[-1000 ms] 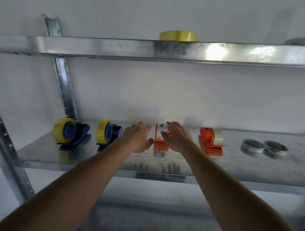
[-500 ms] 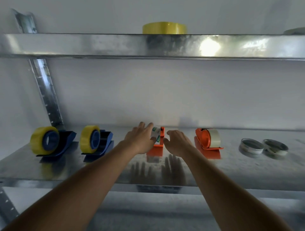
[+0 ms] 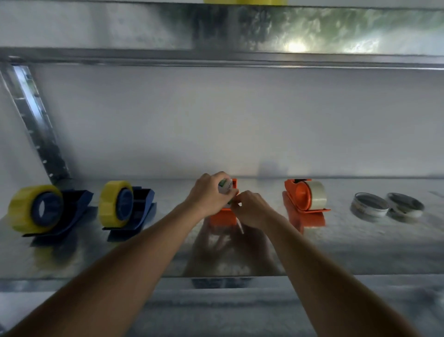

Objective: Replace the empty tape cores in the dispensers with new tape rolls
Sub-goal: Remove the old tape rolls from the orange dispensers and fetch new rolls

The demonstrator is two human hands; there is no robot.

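Note:
An orange dispenser (image 3: 222, 216) stands mid-shelf, largely hidden by both hands. My left hand (image 3: 207, 194) grips the white core (image 3: 225, 187) with green print that sits in it. My right hand (image 3: 251, 209) is curled against the dispenser's right side, fingertips pinched near the core; exactly what it pinches is hidden. To the right a second orange dispenser (image 3: 301, 199) holds a clear tape roll (image 3: 316, 197). At the left, two blue dispensers (image 3: 77, 209) (image 3: 141, 204) carry yellow tape rolls (image 3: 26, 206) (image 3: 110, 202).
Two flat rings of tape or cores (image 3: 368, 209) (image 3: 404, 208) lie at the right on the metal shelf (image 3: 360, 245). A yellow roll (image 3: 245, 2) sits on the upper shelf (image 3: 120, 31). A perforated upright (image 3: 36, 130) runs at the back left.
The view has moved closer and lower. My left hand closed round the core on the middle orange dispenser, and my right hand came in against its right side.

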